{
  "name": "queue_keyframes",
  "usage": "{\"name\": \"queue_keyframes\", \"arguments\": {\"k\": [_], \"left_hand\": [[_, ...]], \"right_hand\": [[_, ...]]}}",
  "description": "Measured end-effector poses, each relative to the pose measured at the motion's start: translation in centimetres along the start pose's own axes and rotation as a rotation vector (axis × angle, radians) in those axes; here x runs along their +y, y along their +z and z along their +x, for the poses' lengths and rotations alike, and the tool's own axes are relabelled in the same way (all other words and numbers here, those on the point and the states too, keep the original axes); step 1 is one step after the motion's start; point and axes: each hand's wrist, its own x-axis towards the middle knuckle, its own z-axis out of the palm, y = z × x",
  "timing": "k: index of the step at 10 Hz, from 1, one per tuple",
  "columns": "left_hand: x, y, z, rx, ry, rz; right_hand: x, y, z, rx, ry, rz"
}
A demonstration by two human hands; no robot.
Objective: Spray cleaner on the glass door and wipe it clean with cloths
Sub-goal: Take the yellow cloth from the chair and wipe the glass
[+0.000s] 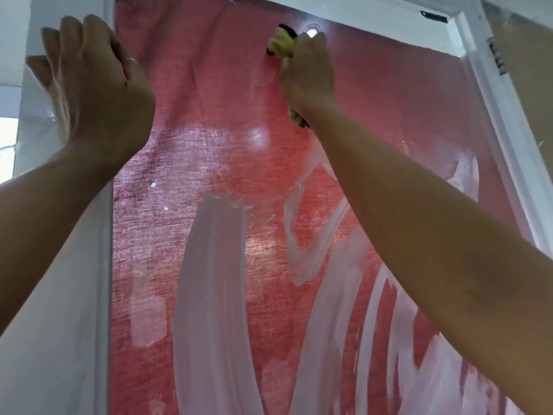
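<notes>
The glass door [227,163] fills the view, with a red curtain behind it. Broad white streaks of cleaner [212,280] smear its lower half; the upper part looks mostly wiped. My right hand [308,70] is raised near the top of the pane and grips a yellow cloth with black edging [282,43], pressing it against the glass. A corner of the cloth also sticks out below the wrist. My left hand [95,82] is up at the door's left edge, its fingers curled over the white frame [109,10].
A white door frame [505,121] runs down the right side, with a black metal fitting [434,16] at its top corner. White wall lies to the left of the door [59,324]. A ceiling light reflects in the glass [311,32].
</notes>
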Motion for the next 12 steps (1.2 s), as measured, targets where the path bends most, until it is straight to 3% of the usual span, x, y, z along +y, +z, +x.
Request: {"name": "queue_keyframes", "arguments": {"k": [2,3,5,6,7,8,9,11,12], "left_hand": [[0.0,-0.5,0.3,0.135,-0.025,0.143],[0.2,-0.7,0.0,0.038,-0.018,0.134],[0.9,-0.9,-0.6,-0.057,-0.050,0.059],[0.5,-0.6,-0.6,-0.048,0.012,0.097],[0.2,0.0,0.1,-0.029,-0.017,0.148],[0.4,0.1,0.8,-0.048,-0.097,0.028],[0.8,0.3,0.9,-0.100,-0.100,-0.068],[1.0,0.4,1.0,-0.113,-0.083,0.003],[-0.2,0.9,1.3,-0.128,-0.103,0.035]], "right_hand": [[-2.3,0.4,-7.9,-0.118,-0.571,0.204],[0.0,-0.7,-8.8,-0.118,-0.570,0.201],[2.2,-0.9,-2.9,-0.008,-0.089,0.080],[0.3,0.0,-2.7,-0.009,-0.097,0.102],[-2.3,0.7,-6.8,-0.050,-0.360,0.212],[-2.5,0.4,-11.1,-0.098,-0.611,0.218],[0.1,-0.5,-9.8,-0.036,-0.542,0.114],[5.7,-3.7,-2.3,-0.049,0.001,-0.235],[5.5,-4.5,-1.4,-0.088,0.098,-0.229]]}}
